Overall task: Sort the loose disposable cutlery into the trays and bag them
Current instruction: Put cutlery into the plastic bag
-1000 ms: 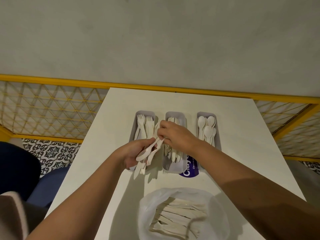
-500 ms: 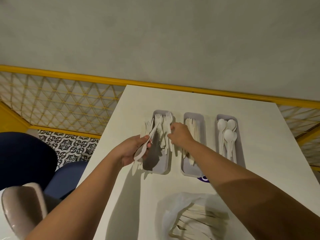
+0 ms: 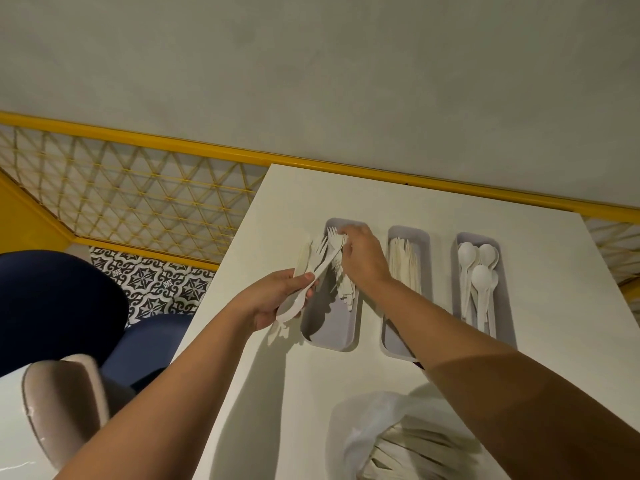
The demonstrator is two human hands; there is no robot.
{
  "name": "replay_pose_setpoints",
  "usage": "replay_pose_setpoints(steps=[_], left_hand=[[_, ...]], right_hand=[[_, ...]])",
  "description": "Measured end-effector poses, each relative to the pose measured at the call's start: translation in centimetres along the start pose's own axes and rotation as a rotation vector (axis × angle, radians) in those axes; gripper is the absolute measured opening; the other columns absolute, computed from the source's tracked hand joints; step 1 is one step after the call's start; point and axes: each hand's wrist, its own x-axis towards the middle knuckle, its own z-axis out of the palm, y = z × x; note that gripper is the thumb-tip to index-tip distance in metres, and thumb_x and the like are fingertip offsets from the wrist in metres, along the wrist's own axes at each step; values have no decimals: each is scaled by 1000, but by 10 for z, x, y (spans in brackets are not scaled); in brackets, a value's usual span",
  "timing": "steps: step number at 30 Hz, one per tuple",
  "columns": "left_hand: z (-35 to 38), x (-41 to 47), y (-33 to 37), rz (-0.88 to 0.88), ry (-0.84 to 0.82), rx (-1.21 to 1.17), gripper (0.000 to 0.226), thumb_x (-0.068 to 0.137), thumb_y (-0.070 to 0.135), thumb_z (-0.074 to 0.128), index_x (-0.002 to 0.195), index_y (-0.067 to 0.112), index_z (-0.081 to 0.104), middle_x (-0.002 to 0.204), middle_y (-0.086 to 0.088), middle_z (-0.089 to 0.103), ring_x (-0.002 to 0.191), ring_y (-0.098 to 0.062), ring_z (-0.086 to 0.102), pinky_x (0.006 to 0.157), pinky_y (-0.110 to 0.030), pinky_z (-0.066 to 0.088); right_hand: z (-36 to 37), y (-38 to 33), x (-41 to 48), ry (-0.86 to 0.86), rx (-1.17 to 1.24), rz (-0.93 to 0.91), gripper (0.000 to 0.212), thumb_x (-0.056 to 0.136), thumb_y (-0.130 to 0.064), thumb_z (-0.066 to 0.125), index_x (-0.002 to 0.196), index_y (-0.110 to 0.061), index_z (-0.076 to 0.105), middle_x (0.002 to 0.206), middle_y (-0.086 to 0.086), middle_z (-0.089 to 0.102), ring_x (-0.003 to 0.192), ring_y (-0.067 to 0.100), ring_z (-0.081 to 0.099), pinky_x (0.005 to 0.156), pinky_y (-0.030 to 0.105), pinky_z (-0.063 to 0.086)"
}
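Fork sorting at left tray (image 3: pixel 330 337).
Grip: left hand (image 3: pixel 272 301) closed round cutlery bundle (image 3: pixel 320 265); right hand (image 3: pixel 362 259) pinching a fork (image 3: pixel 332 235) above tray.

The wall (image 3: pixel 311 64) is plain grey plaster and fills the upper half of the view. A yellow rail (image 3: pixel 173 142) runs along its base from left to right. Below the rail, a yellow lattice panel (image 3: pixel 121 199) with a diamond mesh stands left of the counter (image 3: pixel 433 206). The counter is white and matt, and its far edge lies against the rail. The floor (image 3: pixel 156 282) off the counter's left edge has black-and-white patterned tiles. A dark blue seat (image 3: pixel 52 299) stands on the floor. A beige rounded item (image 3: pixel 62 403) is at lower left; its type cannot be determined.
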Motion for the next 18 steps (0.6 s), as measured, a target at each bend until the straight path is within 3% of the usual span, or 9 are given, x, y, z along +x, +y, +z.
replay_pose_setpoints(steps=[3,6,12,18], left_hand=[[2,2,0,2,-2,2,24,95,28,51,79,12,58,67,-2,56,58,-15,50,56,-25,41],[8,4,0,-6,-20,13,27,95,32,49,81,12,60,65,-1,56,55,-13,48,50,-22,40],[26,7,3,8,-81,29,26,96,31,49,84,9,57,64,-2,51,53,-13,42,42,-18,34],[46,13,8,-30,-128,21,28,96,29,49,80,10,61,59,0,54,47,-10,41,45,-20,32]], right_hand=[[-15,-11,-13,-153,-33,-301,36,81,10,58,107,-14,62,121,3,49,111,15,42,90,24,47],[-20,-7,-23,-362,-195,-395,33,77,10,58,102,-12,61,115,3,50,108,18,43,88,32,48],[-32,5,-40,-268,-304,-455,12,89,-8,56,101,-9,58,107,7,53,83,16,47,74,41,51],[-52,22,-47,-265,-392,-475,16,91,-10,49,104,-7,59,107,9,55,90,25,55,73,40,49]])
